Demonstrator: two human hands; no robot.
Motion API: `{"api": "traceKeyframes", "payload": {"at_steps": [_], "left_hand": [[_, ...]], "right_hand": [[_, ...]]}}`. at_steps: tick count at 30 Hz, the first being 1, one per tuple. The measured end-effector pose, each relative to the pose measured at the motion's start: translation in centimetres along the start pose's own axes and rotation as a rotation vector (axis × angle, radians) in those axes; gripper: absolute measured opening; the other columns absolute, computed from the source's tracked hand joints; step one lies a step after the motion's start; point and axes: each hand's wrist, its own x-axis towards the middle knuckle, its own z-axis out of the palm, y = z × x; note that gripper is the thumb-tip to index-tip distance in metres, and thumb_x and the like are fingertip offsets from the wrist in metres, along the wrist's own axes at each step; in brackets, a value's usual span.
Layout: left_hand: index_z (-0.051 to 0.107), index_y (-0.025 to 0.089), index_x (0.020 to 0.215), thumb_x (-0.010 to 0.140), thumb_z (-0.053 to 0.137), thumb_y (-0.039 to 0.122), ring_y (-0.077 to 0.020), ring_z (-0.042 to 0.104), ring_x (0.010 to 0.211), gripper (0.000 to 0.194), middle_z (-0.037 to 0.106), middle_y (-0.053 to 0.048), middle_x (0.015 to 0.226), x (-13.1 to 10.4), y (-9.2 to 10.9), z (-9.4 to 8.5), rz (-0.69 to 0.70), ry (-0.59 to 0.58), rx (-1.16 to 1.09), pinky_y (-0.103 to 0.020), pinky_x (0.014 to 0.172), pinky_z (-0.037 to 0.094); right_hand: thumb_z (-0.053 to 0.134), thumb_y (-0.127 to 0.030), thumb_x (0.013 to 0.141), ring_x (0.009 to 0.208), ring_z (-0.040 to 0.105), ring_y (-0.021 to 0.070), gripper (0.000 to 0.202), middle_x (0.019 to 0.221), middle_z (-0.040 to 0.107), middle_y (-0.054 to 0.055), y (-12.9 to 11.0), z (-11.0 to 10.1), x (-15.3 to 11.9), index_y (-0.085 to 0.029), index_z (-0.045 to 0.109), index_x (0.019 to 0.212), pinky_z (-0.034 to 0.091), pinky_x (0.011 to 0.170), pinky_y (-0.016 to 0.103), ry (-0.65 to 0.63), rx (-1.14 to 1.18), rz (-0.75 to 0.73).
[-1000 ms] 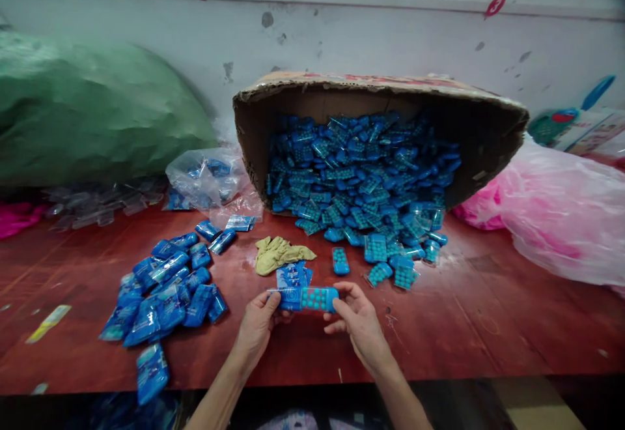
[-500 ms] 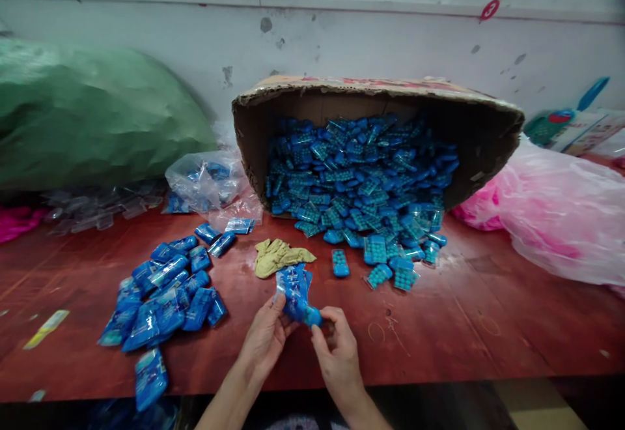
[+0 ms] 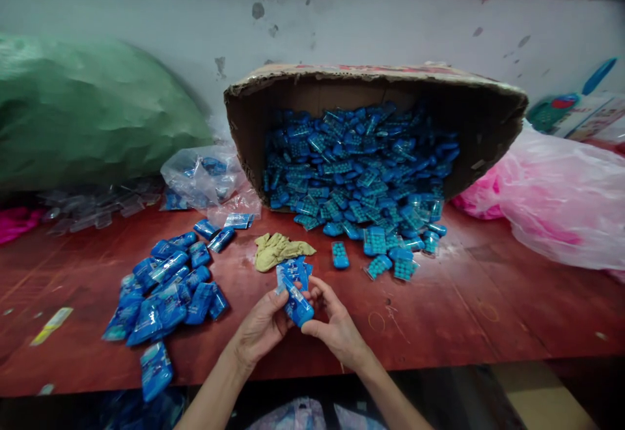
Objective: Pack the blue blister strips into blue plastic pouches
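Observation:
My left hand (image 3: pixel 266 322) is closed around a small blue printed pack (image 3: pixel 297 305), which slants down to the right with its rounded blue end toward me. At that end is my right hand (image 3: pixel 336 326), its thumb against the pack and its fingers curled along the far side. Flat blue printed sleeves (image 3: pixel 297 268) lie just beyond the pack, beside a crumpled yellowish-green cloth (image 3: pixel 280 251). To the left sits a heap of blue wrapped packs (image 3: pixel 168 296).
An open cardboard box (image 3: pixel 375 73) on its side spills clear packs of teal beads (image 3: pixel 361 163) onto the red table (image 3: pixel 439 313). A green sack (image 3: pixel 97 111) stands left, a pink-filled plastic bag (image 3: pixel 566 195) right. One wrapped pack (image 3: pixel 156 371) overhangs the front edge.
The teal-beaded piece that my right hand pinched at the sleeve's opening has moved into the sleeve. My right hand's fingers have opened somewhat and shifted along the pack.

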Motion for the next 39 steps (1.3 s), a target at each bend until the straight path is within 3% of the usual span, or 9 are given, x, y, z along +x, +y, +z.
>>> {"api": "traceKeyframes", "payload": {"at_steps": [6,11,14,18,22,30,35,39], "left_hand": [[0.062,0.013,0.094,0.077,0.055,0.024,-0.018,0.065,0.079,0.021,0.07,-0.008,0.085,-0.3,-0.4,0.6,0.003,0.036,0.002,-0.026,0.068,0.051],[0.06,0.014,0.101,0.077,0.055,0.021,-0.02,0.063,0.087,0.025,0.069,-0.009,0.092,-1.1,-0.2,1.1,0.01,-0.032,0.036,-0.031,0.076,0.049],[0.062,0.013,0.096,0.074,0.058,0.019,-0.0191,0.064,0.083,0.022,0.069,-0.009,0.087,-1.2,-0.4,1.5,0.017,-0.001,0.063,-0.028,0.074,0.049],[0.064,0.011,0.084,0.071,0.062,0.024,-0.0167,0.064,0.07,0.019,0.07,-0.008,0.077,-0.8,-1.2,2.2,0.054,0.129,0.078,-0.024,0.063,0.05],[0.063,0.013,0.086,0.071,0.062,0.028,-0.016,0.064,0.068,0.021,0.07,-0.007,0.076,-0.8,-1.7,2.8,0.06,0.219,0.084,-0.024,0.06,0.05],[0.061,0.015,0.091,0.07,0.063,0.023,-0.0192,0.064,0.079,0.023,0.069,-0.006,0.083,-1.6,-1.1,2.4,0.021,0.087,0.094,-0.03,0.071,0.051],[0.062,0.014,0.084,0.068,0.065,0.025,-0.0142,0.064,0.064,0.02,0.068,-0.003,0.07,-1.4,-2.5,2.6,0.089,0.25,0.012,-0.021,0.057,0.051],[0.061,0.013,0.08,0.069,0.064,0.028,-0.0144,0.064,0.062,0.018,0.068,-0.003,0.068,-1.4,-2.8,2.8,0.101,0.276,-0.021,-0.022,0.055,0.051]], "right_hand": [[0.067,-0.008,0.06,0.086,0.051,0.0142,0.07,0.095,0.05,-0.002,-0.6,-0.3,0.6,-0.031,0.043,0.122,0.043,0.079,0.028,-0.145,0.165,0.028],[0.067,-0.011,0.06,0.083,0.052,0.0144,0.066,0.101,0.053,0.0,-0.7,-0.7,0.7,-0.028,0.046,0.12,0.044,0.073,0.027,-0.191,0.199,0.088],[0.068,-0.011,0.06,0.081,0.052,0.014,0.066,0.099,0.054,0.0,-0.8,-0.7,0.6,-0.028,0.046,0.12,0.044,0.072,0.026,-0.213,0.233,0.103],[0.069,-0.013,0.06,0.08,0.053,0.014,0.063,0.092,0.055,-0.001,-0.7,-0.6,0.5,-0.028,0.048,0.118,0.044,0.074,0.027,-0.177,0.239,0.103],[0.067,-0.015,0.063,0.079,0.053,0.0132,0.058,0.093,0.053,-0.001,-0.6,-0.6,0.3,-0.028,0.05,0.117,0.044,0.073,0.027,-0.155,0.193,0.099],[0.064,-0.011,0.064,0.081,0.054,0.0136,0.055,0.094,0.057,-0.001,-0.9,-0.9,0.5,-0.027,0.051,0.115,0.043,0.076,0.027,-0.227,0.208,0.103],[0.061,-0.018,0.069,0.086,0.054,0.0176,0.05,0.098,0.059,0.001,-1.1,-0.2,-0.1,-0.026,0.051,0.118,0.044,0.079,0.031,-0.139,0.015,0.037],[0.061,-0.019,0.069,0.081,0.054,0.0166,0.044,0.094,0.059,0.0,-0.3,0.1,-0.2,-0.027,0.055,0.112,0.046,0.074,0.028,-0.055,-0.053,-0.013]]}}
